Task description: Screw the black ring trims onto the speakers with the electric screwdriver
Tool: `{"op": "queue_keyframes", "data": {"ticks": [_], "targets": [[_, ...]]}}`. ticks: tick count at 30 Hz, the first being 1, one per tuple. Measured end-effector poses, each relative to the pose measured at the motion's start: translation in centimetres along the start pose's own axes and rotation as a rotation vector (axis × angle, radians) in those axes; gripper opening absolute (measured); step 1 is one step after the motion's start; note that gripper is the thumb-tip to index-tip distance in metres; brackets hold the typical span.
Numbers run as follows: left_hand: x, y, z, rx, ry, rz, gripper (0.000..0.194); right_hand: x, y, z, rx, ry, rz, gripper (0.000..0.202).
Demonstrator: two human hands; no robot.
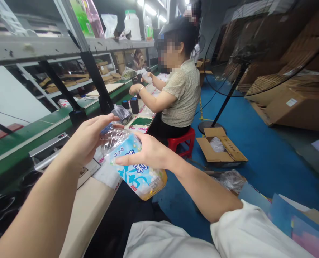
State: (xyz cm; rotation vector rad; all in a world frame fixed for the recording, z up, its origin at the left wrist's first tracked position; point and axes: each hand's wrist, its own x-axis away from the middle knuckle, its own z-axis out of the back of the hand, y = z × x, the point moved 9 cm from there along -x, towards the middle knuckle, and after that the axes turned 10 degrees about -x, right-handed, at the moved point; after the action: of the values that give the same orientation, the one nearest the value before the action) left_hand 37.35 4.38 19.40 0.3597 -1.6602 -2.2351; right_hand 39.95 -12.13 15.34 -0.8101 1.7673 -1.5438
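A clear plastic drink bottle (148, 181) with a light-blue label is tilted in front of me, its neck toward the upper left. Some yellowish liquid shows at its base. My right hand (151, 152) is closed around the labelled body, thumb lying across the front. At the neck, my left hand (91, 138) has its fingers curled over the blue bottle cap (106, 128), which they largely cover. Whether the cap is loose on the neck cannot be made out.
A co-worker (182, 93) sits on a red stool (182, 140) along the workbench. Black cylinders (134, 105), a bagged item (122, 114) and a green sheet (141, 122) lie on the bench. An open carton (215, 157) and a standing fan (229, 89) are to the right.
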Motion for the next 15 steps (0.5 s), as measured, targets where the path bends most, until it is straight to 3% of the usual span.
{"op": "queue_keyframes", "data": {"ticks": [3, 7, 12, 15], "targets": [[0.0, -0.1, -0.1, 0.021, 0.034, 0.047, 0.059, -0.1, -0.9, -0.3, 0.099, -0.01, 0.059, 0.068], [0.5, -0.2, -0.8, 0.16, -0.007, -0.006, 0.043, 0.0, -1.4, -0.2, 0.146, -0.008, 0.077, 0.064], [1.6, -0.5, -1.9, 0.313, -0.126, -0.061, 0.034, 0.2, 0.6, -1.7, -0.285, -0.226, -0.108, 0.046], [2.3, -0.2, -2.2, 0.419, -0.125, -0.194, 0.027, 0.5, 2.3, -2.2, -0.37, -0.276, -0.157, 0.054]]}}
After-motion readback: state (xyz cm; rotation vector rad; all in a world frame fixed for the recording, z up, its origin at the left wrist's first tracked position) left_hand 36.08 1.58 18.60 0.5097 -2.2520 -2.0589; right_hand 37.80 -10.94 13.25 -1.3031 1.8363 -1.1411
